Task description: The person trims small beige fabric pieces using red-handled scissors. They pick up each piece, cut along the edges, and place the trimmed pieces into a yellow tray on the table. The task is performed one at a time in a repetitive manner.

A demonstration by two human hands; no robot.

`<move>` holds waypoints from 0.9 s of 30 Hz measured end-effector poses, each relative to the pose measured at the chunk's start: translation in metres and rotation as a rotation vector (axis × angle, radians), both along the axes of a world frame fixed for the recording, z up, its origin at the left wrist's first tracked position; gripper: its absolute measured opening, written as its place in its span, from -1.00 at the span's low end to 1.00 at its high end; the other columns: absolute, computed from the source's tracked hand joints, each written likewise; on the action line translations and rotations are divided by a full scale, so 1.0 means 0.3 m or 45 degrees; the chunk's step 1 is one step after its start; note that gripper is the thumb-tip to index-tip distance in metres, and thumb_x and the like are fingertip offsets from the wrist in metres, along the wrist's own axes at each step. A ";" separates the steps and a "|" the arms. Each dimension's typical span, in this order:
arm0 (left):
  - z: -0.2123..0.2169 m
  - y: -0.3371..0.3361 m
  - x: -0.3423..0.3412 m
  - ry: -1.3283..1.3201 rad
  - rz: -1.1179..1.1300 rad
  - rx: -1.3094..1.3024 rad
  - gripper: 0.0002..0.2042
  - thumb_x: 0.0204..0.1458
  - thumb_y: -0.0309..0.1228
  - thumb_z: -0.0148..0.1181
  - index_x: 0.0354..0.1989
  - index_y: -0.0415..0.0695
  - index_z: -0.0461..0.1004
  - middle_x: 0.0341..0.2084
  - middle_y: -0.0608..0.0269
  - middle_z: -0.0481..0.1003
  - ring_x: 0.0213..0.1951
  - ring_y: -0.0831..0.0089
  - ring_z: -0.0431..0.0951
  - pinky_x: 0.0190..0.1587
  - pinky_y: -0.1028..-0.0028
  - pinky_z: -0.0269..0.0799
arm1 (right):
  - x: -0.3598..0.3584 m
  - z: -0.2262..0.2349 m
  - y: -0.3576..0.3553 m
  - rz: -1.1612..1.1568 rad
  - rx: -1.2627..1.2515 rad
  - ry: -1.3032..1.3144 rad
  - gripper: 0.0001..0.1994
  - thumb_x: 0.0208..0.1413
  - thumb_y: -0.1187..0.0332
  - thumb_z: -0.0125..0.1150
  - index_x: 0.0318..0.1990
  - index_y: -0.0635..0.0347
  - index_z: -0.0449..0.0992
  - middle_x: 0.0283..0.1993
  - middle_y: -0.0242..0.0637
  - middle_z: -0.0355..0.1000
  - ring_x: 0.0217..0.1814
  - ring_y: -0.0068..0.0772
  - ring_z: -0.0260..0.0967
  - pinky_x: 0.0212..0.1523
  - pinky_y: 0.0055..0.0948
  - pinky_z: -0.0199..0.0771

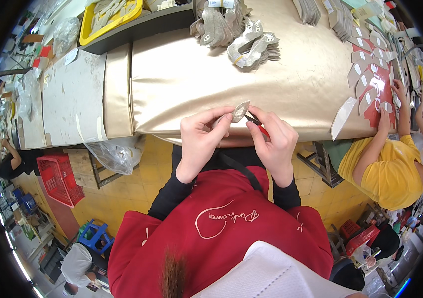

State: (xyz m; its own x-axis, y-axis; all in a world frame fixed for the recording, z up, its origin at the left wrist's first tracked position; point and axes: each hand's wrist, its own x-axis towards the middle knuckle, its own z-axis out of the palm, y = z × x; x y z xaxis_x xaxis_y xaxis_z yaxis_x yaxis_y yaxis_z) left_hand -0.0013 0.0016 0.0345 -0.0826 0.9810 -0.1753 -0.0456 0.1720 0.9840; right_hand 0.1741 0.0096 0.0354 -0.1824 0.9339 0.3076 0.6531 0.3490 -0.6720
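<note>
Long table under shiny beige cover. Yellow tiled floor below. Red crate and blue stool at left.

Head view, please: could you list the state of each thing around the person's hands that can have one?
Small grey oval cut piece: held up between both hands, above the table edge.
Left hand: pinching the piece.
Right hand: gripping a red-handled cutting tool at the piece; blades hidden.
Bundles of grey cut pieces: stacked, lying on the beige-covered table.
Yellow plastic tray: filled with pieces.
Red plastic crate: on the floor; contents unclear.
</note>
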 end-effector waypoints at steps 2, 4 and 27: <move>0.007 0.003 -0.013 -0.011 -0.044 -0.082 -0.80 0.15 -0.52 0.22 -0.08 -0.29 0.62 -0.49 0.31 0.61 -0.56 0.74 0.46 -0.58 0.71 0.28 | 0.002 0.001 0.000 0.012 0.011 -0.018 -0.71 -0.04 0.50 0.37 -0.09 0.16 0.61 -0.41 -0.26 0.51 -0.48 -0.26 0.44 -0.45 -0.38 0.36; 0.014 0.012 -0.026 -0.102 -0.081 -0.152 -0.80 0.15 -0.50 0.22 -0.10 -0.30 0.62 -0.49 0.29 0.61 -0.59 0.75 0.44 -0.62 0.71 0.26 | 0.005 -0.005 0.003 0.027 0.036 -0.030 -0.69 -0.04 0.50 0.38 -0.08 0.13 0.62 -0.41 -0.29 0.50 -0.51 -0.29 0.40 -0.47 -0.39 0.35; 0.049 0.031 -0.042 -0.088 -0.390 -0.186 -0.74 0.08 -0.56 0.28 -0.04 -0.25 0.58 -0.25 0.30 0.60 -0.43 0.79 0.46 -0.47 0.73 0.35 | 0.040 -0.067 0.005 0.226 0.214 0.031 -0.72 -0.05 0.41 0.33 -0.14 -0.14 0.66 -0.49 -0.45 0.33 -0.61 -0.44 0.28 -0.57 -0.44 0.30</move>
State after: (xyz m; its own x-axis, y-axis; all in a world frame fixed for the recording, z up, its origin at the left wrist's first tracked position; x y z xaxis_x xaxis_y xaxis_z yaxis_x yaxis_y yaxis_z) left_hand -0.0137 0.0108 0.0492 0.2289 0.9224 -0.3110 -0.0359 0.3272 0.9443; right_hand 0.1860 0.0112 0.0154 -0.3297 0.8234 0.4619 0.5562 0.5648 -0.6097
